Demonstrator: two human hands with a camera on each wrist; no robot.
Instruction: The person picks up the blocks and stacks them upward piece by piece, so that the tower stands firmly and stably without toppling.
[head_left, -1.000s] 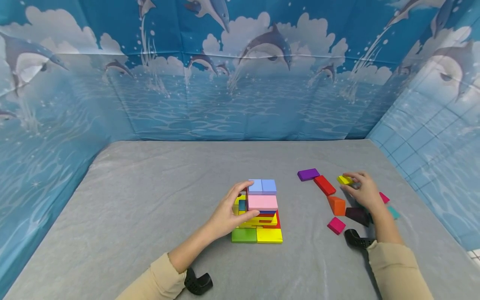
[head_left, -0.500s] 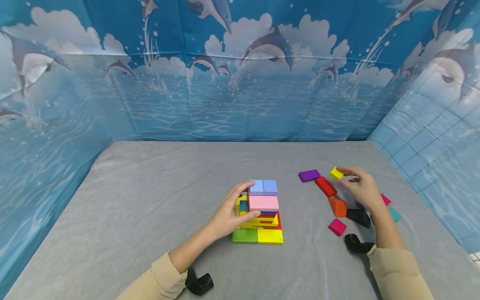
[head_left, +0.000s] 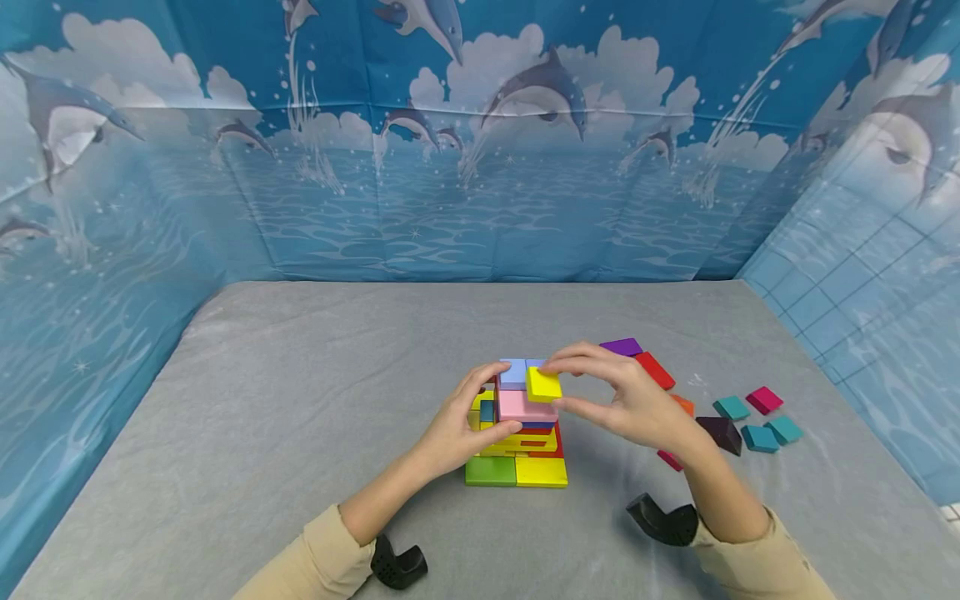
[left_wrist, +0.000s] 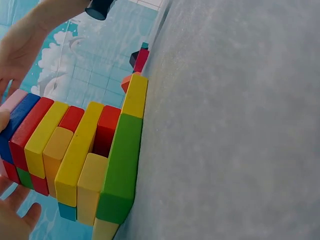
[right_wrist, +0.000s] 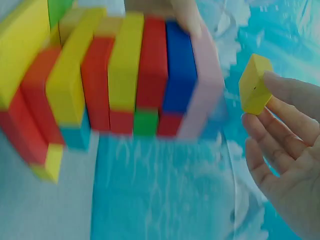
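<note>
Right hand [head_left: 626,402]: pinching small yellow wooden-looking block [head_left: 543,386], just above, apart from, upright multicoloured block tower [head_left: 525,407] | Left hand [head_left: 453,427]: gripping tower's upper layers, likely steadying them | wider green-and-yellow base [head_left: 491,472] on grey fabric [head_left: 337,375], likely for stability

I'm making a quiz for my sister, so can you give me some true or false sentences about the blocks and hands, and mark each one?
1. The left hand grips the tower. True.
2. The right hand has nothing in it. False: it pinches a yellow block.
3. A purple block lies on the gray cloth. True.
4. Three loose teal blocks lie left of the tower. False: they lie right of it.
</note>
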